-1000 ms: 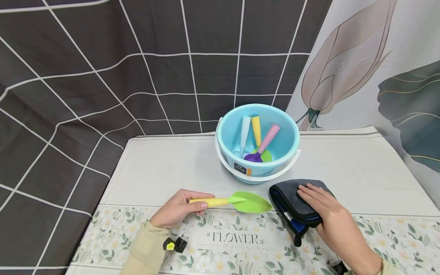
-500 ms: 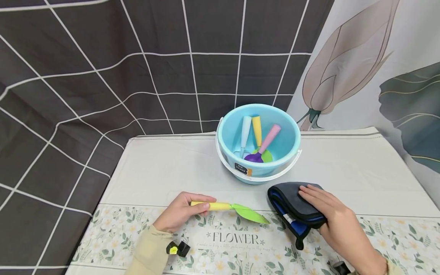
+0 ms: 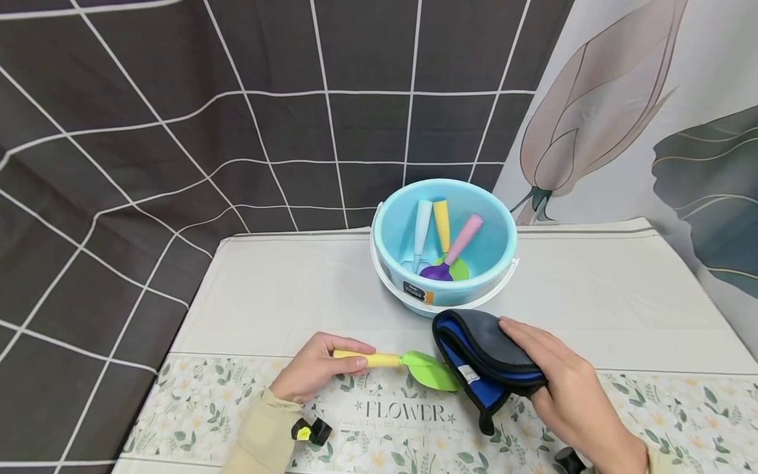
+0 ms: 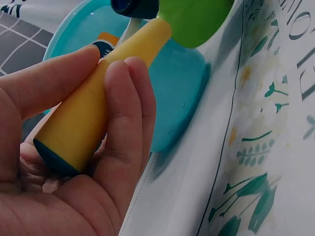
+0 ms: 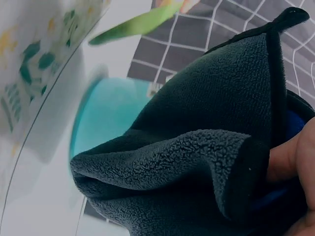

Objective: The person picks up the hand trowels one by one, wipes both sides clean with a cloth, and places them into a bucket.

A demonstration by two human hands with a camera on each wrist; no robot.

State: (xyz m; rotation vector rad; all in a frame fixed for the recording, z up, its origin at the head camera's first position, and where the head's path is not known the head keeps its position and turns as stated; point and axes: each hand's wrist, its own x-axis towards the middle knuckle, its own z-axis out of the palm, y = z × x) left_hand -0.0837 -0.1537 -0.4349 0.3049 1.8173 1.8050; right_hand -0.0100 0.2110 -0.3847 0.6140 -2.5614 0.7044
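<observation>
My left hand pinches the yellow handle of a toy trowel between thumb and fingers. Its green blade points right, and the tip meets the front edge of a folded cloth in the head view. The cloth is grey outside, blue inside, with black edging and a small hanging loop. My right hand grips this cloth from the right, fingers over the top and the thumb inside the fold in the right wrist view. Both things are held over the front of the table.
A light blue bucket with a white carrying handle stands behind the hands. In it lie toy tools with blue, yellow and pink handles. A flower-printed cover lies along the front of the table; a dark checked curtain hangs behind.
My right hand has brought the cloth left to the trowel's blade, and the cloth's fold gapes wider. My left hand has shifted slightly right and tilted the blade down, then turned it.
</observation>
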